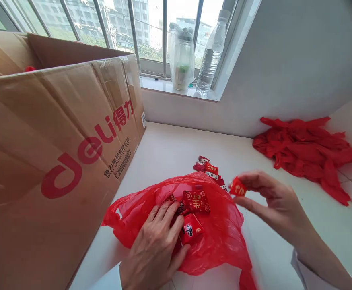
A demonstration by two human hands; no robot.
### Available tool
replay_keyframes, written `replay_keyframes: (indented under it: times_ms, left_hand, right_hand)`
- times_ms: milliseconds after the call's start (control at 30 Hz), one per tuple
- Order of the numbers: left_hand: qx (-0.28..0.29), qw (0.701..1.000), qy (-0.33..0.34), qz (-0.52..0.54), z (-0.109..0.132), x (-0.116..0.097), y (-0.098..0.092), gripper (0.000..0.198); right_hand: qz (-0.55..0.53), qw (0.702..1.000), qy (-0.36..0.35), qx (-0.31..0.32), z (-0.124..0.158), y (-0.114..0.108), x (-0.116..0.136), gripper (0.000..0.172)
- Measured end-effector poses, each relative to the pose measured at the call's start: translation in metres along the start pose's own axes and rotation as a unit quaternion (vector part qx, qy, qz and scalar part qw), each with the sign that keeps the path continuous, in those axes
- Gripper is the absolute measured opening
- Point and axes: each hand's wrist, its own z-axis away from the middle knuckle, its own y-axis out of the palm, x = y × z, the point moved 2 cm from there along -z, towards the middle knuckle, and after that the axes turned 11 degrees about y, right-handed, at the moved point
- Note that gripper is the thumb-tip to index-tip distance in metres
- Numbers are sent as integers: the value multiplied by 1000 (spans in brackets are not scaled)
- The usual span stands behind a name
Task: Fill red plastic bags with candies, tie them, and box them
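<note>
A red plastic bag [218, 237] lies on the white table [169, 153] in front of me. My left hand [154, 249] rests flat on it, fingers stretched out, touching red wrapped candies [195, 201] piled at the bag's mouth. My right hand [272, 201] hovers to the right of the bag and pinches one small red candy packet [237, 187] between thumb and fingers. A few more red candies [207, 167] lie on the table just beyond the bag.
A large brown cardboard box [58, 153] with red lettering fills the left side. A heap of red plastic bags [308, 149] lies at the back right. On the windowsill [160, 86] stand a clear water bottle [210, 56] and a bagged jar [182, 60].
</note>
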Motion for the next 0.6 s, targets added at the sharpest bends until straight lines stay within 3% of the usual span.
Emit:
replay_keyframes:
  times_ms: [100, 233, 333, 467, 600]
  left_hand:
    - [18, 1000, 12, 10, 0, -1, -2, 36]
    - [28, 1000, 8, 5, 1, -1, -1, 41]
    - [32, 999, -17, 19, 1, 1, 2, 43]
    - [30, 996, -53, 65, 0, 6, 3, 20]
    - [21, 984, -112, 136, 0, 11, 1, 21]
  right_hand:
    - [75, 991, -90, 64, 24, 35, 34, 25]
    - [301, 944, -132, 31, 30, 74, 23, 39]
    - [364, 924, -115, 21, 26, 75, 6, 29]
    - [346, 930, -113, 57, 24, 63, 2, 27]
    - [339, 932, -110, 72, 24, 60, 2, 29]
